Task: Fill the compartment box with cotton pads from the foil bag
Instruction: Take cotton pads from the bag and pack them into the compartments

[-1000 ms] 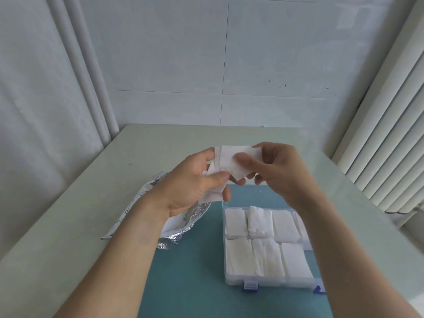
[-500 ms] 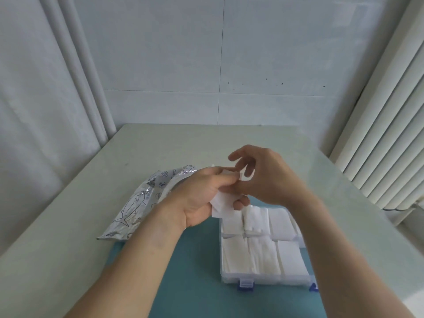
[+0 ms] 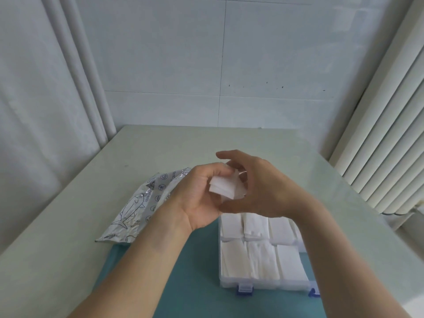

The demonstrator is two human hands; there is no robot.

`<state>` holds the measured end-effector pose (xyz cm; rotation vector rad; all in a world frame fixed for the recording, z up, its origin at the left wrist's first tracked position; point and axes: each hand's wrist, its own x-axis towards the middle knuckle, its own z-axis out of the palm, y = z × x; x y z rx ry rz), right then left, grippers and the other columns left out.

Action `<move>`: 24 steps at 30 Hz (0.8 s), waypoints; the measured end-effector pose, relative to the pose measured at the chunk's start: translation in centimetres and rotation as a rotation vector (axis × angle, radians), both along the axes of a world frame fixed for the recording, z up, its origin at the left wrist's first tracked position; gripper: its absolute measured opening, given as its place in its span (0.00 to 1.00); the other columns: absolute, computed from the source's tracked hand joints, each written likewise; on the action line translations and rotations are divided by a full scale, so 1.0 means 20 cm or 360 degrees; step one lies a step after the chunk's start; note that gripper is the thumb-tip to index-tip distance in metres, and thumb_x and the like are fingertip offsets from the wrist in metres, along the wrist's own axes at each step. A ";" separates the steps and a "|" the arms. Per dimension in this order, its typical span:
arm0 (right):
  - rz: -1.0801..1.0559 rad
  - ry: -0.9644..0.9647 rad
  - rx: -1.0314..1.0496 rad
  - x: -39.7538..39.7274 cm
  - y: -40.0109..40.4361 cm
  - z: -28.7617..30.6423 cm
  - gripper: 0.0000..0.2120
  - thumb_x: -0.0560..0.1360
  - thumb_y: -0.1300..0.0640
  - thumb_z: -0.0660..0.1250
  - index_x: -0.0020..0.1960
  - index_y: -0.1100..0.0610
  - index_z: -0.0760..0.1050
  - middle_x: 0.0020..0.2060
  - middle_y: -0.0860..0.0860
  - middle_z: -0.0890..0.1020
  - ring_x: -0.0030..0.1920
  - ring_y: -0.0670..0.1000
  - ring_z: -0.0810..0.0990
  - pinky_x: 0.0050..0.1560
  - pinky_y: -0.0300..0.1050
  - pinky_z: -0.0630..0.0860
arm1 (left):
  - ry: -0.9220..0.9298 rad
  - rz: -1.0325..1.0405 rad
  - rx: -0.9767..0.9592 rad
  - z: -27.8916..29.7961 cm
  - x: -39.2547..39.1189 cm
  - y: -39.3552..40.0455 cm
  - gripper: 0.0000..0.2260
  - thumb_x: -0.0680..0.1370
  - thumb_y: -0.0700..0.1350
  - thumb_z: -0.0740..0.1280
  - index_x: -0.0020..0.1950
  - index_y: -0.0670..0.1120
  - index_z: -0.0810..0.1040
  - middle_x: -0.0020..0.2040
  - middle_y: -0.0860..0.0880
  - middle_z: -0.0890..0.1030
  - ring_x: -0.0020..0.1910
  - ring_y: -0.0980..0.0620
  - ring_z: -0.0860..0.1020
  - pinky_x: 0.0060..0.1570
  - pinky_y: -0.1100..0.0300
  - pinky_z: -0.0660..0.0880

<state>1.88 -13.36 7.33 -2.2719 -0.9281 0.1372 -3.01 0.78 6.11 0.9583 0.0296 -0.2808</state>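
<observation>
A pale table (image 3: pixel 160 152) stands against a white tiled wall (image 3: pixel 229 65), with curtains (image 3: pixel 34 111) at the left and a ribbed radiator (image 3: pixel 390 134) at the right. A teal mat (image 3: pixel 197 283) covers the near part of the table.

The box (image 3: pixel 263 286) sits on the mat at the right (clear plastic, blue latches on its near edge), and the compartments in view hold white pads. The foil bag (image 3: pixel 140 207) lies flat to the left of it, partly on the mat, partly behind the left forearm.

Both hands are raised above the far edge of the box. The left hand (image 3: pixel 197 200) curls its fingers round a small stack of pads (image 3: pixel 226 188). The right hand (image 3: pixel 259 189) cups the stack from the right, fingers bent; its thumb reaches under the stack, and whether it actually grips cannot be told.
</observation>
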 end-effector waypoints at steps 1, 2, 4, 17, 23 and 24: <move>0.0004 0.0006 0.0027 0.00 0.00 0.00 0.46 0.63 0.51 0.83 0.75 0.44 0.63 0.56 0.42 0.77 0.51 0.45 0.80 0.55 0.45 0.80 | 0.0011 0.0007 -0.0015 0.00 0.00 0.00 0.13 0.76 0.37 0.61 0.39 0.45 0.84 0.39 0.47 0.80 0.38 0.51 0.80 0.39 0.58 0.75; 0.0018 0.0020 0.0009 0.00 0.00 0.00 0.49 0.62 0.51 0.83 0.76 0.43 0.61 0.57 0.43 0.76 0.52 0.46 0.79 0.55 0.46 0.80 | 0.0022 0.0016 -0.0021 0.00 0.00 -0.01 0.12 0.76 0.36 0.61 0.41 0.45 0.84 0.39 0.46 0.78 0.38 0.50 0.79 0.40 0.58 0.75; 0.0041 0.0033 -0.0158 -0.01 0.00 -0.01 0.55 0.58 0.50 0.85 0.77 0.41 0.58 0.59 0.44 0.72 0.55 0.47 0.76 0.56 0.45 0.79 | 0.0050 0.0037 0.0007 -0.01 0.00 -0.03 0.09 0.75 0.35 0.62 0.44 0.43 0.81 0.39 0.45 0.77 0.38 0.49 0.77 0.41 0.57 0.74; -0.0041 -0.0105 -0.0153 -0.02 0.04 -0.03 0.29 0.60 0.50 0.83 0.58 0.49 0.77 0.51 0.45 0.77 0.51 0.47 0.78 0.52 0.45 0.79 | -0.0039 0.0119 0.0406 -0.05 0.01 -0.03 0.08 0.76 0.33 0.65 0.42 0.42 0.81 0.38 0.45 0.81 0.36 0.50 0.81 0.36 0.61 0.77; -0.0019 0.0019 -0.0197 -0.03 0.02 -0.01 0.51 0.61 0.47 0.83 0.76 0.43 0.58 0.66 0.44 0.67 0.64 0.43 0.70 0.63 0.42 0.71 | -0.0025 0.0378 0.0632 -0.02 0.01 0.07 0.06 0.78 0.35 0.67 0.55 0.41 0.75 0.30 0.45 0.75 0.26 0.49 0.75 0.28 0.59 0.76; -0.0046 0.0056 -0.0191 -0.03 0.02 -0.01 0.49 0.63 0.45 0.82 0.77 0.43 0.59 0.66 0.43 0.68 0.63 0.43 0.71 0.64 0.42 0.72 | -0.0024 0.0486 0.0722 -0.01 0.02 0.12 0.07 0.79 0.36 0.67 0.57 0.41 0.75 0.29 0.46 0.75 0.24 0.49 0.74 0.26 0.58 0.77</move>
